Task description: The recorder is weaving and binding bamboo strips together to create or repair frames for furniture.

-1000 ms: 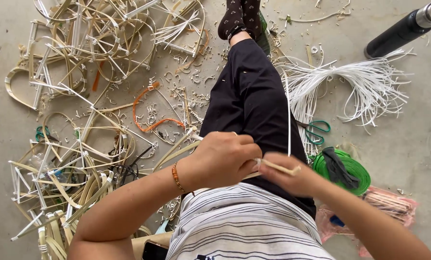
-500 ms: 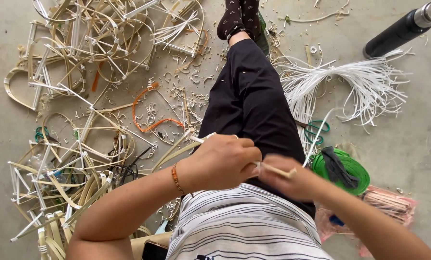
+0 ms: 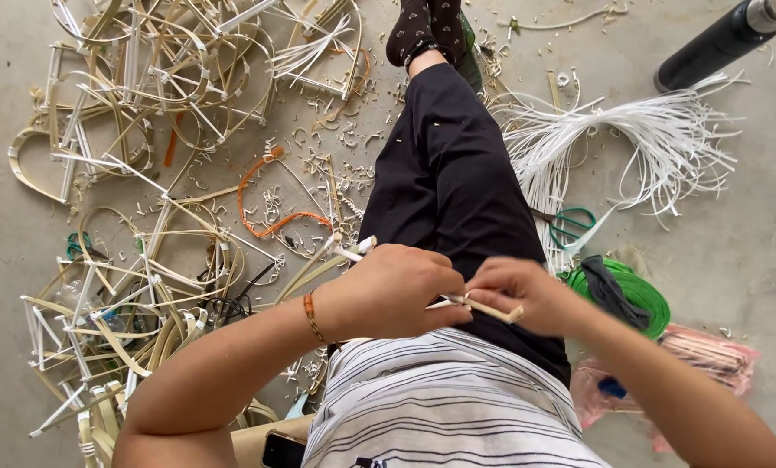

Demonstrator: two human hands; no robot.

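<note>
Both hands, left hand [image 3: 397,290] and right hand [image 3: 518,295], grip a near-horizontal bamboo strip [image 3: 492,309].

A single head-worn camera looks steeply down from close above the lap, facing forward over the outstretched leg [image 3: 444,182] onto the concrete floor [image 3: 752,234].

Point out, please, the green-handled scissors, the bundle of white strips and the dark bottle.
green-handled scissors [image 3: 573,227], head view, on a handle loop.
bundle of white strips [image 3: 665,143], head view, on the fanned middle.
dark bottle [image 3: 717,43], head view, on its black body.
</note>
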